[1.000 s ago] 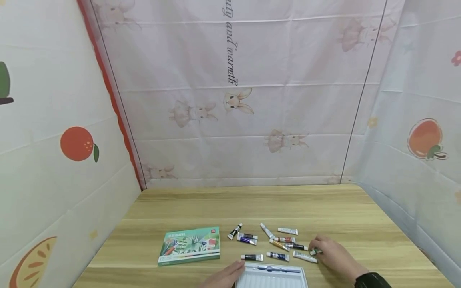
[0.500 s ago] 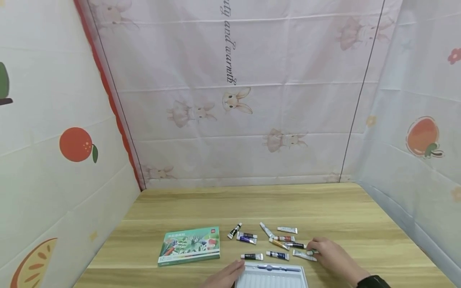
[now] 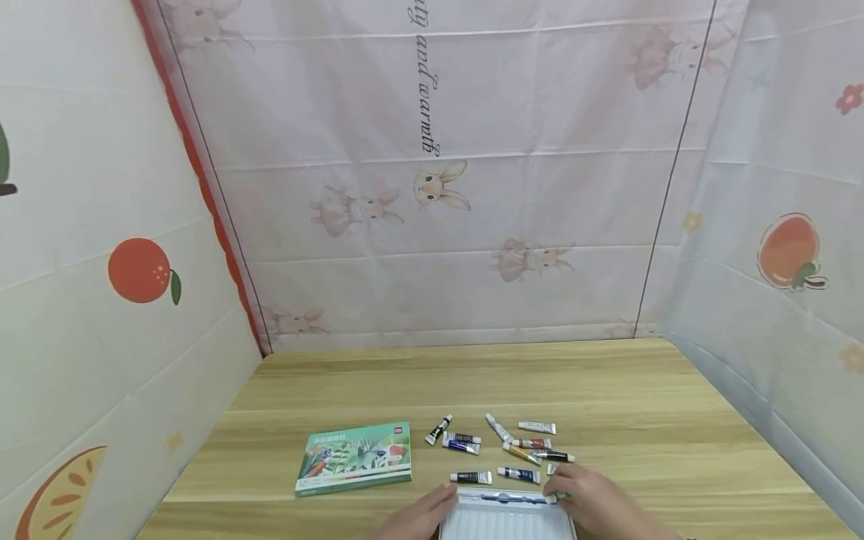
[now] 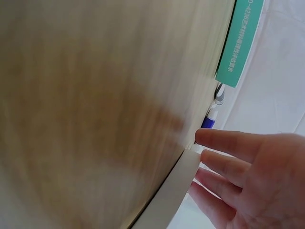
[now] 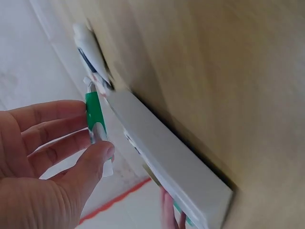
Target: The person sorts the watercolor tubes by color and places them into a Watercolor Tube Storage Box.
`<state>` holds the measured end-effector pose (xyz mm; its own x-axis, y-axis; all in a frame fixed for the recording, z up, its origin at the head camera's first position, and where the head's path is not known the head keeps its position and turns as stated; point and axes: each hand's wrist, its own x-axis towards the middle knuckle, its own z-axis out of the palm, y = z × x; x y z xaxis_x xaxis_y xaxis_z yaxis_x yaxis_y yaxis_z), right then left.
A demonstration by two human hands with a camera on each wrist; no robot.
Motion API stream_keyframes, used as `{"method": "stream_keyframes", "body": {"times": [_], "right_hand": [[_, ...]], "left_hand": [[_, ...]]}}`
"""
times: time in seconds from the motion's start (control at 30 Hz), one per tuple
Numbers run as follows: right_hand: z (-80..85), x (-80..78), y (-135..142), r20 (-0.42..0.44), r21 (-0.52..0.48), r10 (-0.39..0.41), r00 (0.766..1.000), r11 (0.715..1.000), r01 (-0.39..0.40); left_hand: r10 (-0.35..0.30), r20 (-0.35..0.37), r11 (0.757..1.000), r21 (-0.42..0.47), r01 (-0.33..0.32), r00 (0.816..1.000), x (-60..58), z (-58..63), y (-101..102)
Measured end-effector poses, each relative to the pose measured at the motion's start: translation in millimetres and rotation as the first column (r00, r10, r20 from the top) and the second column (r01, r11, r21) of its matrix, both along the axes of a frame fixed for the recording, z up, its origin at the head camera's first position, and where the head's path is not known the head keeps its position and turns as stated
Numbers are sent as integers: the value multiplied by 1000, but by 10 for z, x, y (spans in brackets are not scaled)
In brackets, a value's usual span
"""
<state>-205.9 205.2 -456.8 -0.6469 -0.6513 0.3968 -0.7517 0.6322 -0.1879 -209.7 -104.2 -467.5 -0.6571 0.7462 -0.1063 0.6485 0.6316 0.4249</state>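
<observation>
A small green paint tube [image 5: 95, 112] is pinched between the thumb and fingers of my right hand [image 3: 594, 499]. In the head view this hand is over the right back corner of a white plastic tray [image 3: 513, 523], largely covering the tube. The tray has ridged slots, and a blue-handled paintbrush [image 3: 506, 499] lies along its back edge. My left hand [image 3: 420, 514] is at the tray's left side. In the left wrist view its extended fingers [image 4: 231, 142] rest at the tray's white wall [image 4: 169, 193].
Several paint tubes lie scattered behind the tray, among them a black one [image 3: 471, 478], a blue one [image 3: 519, 475] and an ochre one [image 3: 521, 452]. A flat green illustrated box [image 3: 354, 459] lies to the left. Printed cloth [image 3: 378, 292] encloses the wooden table [image 3: 371, 382].
My right hand has brought the green paint tube leftward from the right of the loose tubes to the tray's back corner. My left hand has stayed by the tray.
</observation>
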Motion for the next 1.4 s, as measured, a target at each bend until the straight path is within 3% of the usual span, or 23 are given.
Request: {"method": "stream_keyframes", "body": {"times": [0.13,0.37,0.43,0.6,0.9,1.07,1.27,1.4], "right_hand": [[-28,49,-56,49,-17,48,998,999,-47],[-75,85,-129,-50,-32,219,974,975,-221],[-81,113,-145,-27,-29,242,970,970,-243],[-90,198,-146,97,-42,205,974,978,-202],[-161,217,-60,169,-52,211,963,977,-205],[-155,221,-81,153,-5,196,969,980,-198],[-168,173,-117,76,94,218,973,970,-224],[-191,131,-122,58,136,257,965,955,-263]], "left_hand": [[-11,-24,1000,3,11,1000,8,-4,15],[-18,-20,1000,7,18,1000,10,-25,31],[-20,-27,999,25,20,999,10,-40,29],[-20,-41,999,42,21,999,4,-50,16],[31,65,999,23,-32,997,64,39,-10],[94,141,995,16,-97,986,143,76,-24],[-7,-22,999,32,8,1000,35,34,9],[-12,-18,1000,28,13,1000,1,14,26]]}}
